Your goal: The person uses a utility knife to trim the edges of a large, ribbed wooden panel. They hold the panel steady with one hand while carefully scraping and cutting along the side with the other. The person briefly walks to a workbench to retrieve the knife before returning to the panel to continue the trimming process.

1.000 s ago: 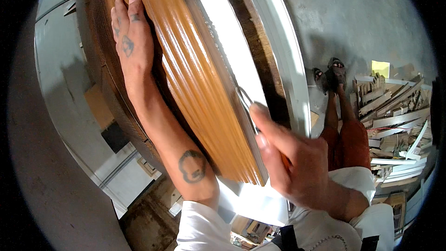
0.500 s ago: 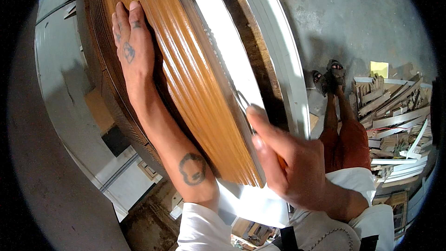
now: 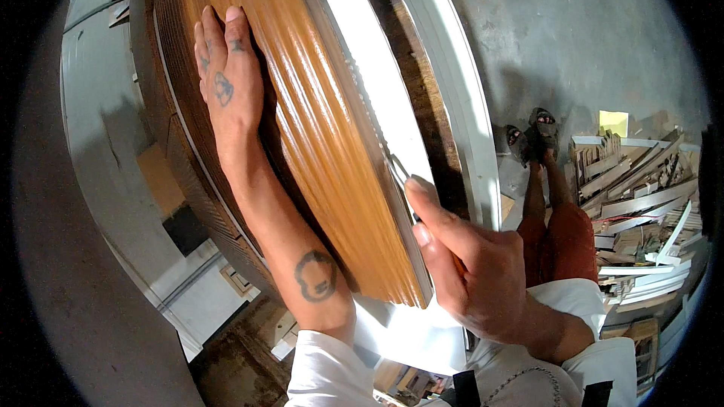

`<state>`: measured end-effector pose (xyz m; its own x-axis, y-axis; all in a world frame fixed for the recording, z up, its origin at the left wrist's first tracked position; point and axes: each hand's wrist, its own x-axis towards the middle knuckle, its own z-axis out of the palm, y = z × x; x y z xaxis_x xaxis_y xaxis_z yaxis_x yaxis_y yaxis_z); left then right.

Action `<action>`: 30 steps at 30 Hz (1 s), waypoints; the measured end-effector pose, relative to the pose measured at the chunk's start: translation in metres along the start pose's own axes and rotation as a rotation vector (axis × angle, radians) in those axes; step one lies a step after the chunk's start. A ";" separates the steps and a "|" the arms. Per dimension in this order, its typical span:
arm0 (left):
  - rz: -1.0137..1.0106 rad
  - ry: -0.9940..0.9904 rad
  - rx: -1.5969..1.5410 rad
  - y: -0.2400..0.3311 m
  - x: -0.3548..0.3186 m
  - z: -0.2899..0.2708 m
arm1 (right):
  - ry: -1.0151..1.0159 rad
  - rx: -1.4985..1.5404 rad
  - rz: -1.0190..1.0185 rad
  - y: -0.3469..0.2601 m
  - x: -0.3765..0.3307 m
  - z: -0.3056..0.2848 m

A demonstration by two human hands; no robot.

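Observation:
A long glossy brown wooden moulding [image 3: 332,151] with lengthwise ridges runs from the top of the view down to the middle. My left hand [image 3: 230,79] lies flat on its upper part, fingers together and pointing up. My right hand [image 3: 471,271] is closed around a thin metal blade tool [image 3: 400,169] with an orange handle mostly hidden in the fist. The blade tip rests on the moulding's right edge, where it meets a white board [image 3: 377,83].
A curved white frame [image 3: 452,83] runs beside the white board. A person's legs in red shorts and sandals [image 3: 547,203] stand on the concrete floor at right. A heap of wood offcuts [image 3: 641,211] lies far right. Grey cabinets [image 3: 105,151] are at left.
My right hand and the blade have moved slightly up along the moulding's right edge. My left hand has stayed flat on the moulding.

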<state>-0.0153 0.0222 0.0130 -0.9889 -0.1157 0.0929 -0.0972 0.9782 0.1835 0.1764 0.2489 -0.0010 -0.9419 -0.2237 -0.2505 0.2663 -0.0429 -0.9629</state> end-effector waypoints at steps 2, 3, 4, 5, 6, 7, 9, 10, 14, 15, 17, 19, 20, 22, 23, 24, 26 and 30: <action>0.030 -0.001 -0.025 -0.003 0.006 0.015 | -0.017 0.013 0.102 0.000 0.013 -0.002; 0.046 -0.003 -0.039 -0.004 0.008 0.024 | 0.019 -0.011 0.072 0.005 0.014 -0.002; 0.036 0.001 -0.028 -0.005 0.008 0.017 | 0.034 -0.020 0.025 0.004 0.013 0.000; 0.027 0.004 -0.018 -0.005 0.007 0.012 | 0.042 -0.003 -0.009 0.005 0.004 0.001; 0.018 0.005 -0.009 -0.004 0.006 0.007 | 0.052 0.013 -0.042 0.005 0.001 0.001; 0.011 0.011 -0.007 -0.004 0.003 0.003 | 0.040 0.013 -0.055 0.004 0.001 0.002; 0.016 -0.002 -0.035 0.002 -0.001 0.004 | 0.051 -0.008 -0.058 0.001 0.001 0.002; 0.015 -0.005 -0.033 0.001 -0.001 0.005 | 0.047 -0.007 -0.035 0.000 0.000 0.002; -0.022 0.044 0.057 0.014 -0.004 0.007 | 0.000 -0.042 -0.019 0.003 -0.004 0.000; -0.035 0.047 0.063 0.022 -0.010 0.007 | -0.007 -0.046 -0.008 0.003 -0.007 0.000; -0.050 0.057 0.041 0.038 -0.017 0.005 | -0.012 -0.039 0.011 0.004 -0.002 0.000; -0.036 0.048 0.031 0.046 -0.021 0.001 | -0.008 -0.033 0.024 0.003 0.002 0.001; -0.026 0.043 0.055 0.047 -0.022 -0.001 | -0.015 -0.035 0.020 0.003 0.003 0.001; -0.025 0.054 0.059 0.045 -0.021 -0.002 | -0.036 -0.074 -0.011 0.004 -0.008 -0.001; -0.032 0.059 0.031 0.043 -0.021 0.001 | -0.023 -0.074 -0.003 0.002 -0.007 0.001; -0.031 0.057 0.027 0.042 -0.021 0.002 | -0.011 -0.077 -0.001 0.000 -0.004 0.001; -0.031 0.045 0.046 0.039 -0.021 0.003 | 0.040 -0.080 -0.018 -0.001 0.006 0.005; -0.027 0.046 0.072 0.037 -0.018 0.001 | -0.009 -0.068 -0.030 0.002 -0.008 0.002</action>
<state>-0.0008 0.0607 0.0166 -0.9798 -0.1483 0.1345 -0.1330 0.9843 0.1163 0.1852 0.2489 -0.0002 -0.9474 -0.2317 -0.2208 0.2232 0.0161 -0.9746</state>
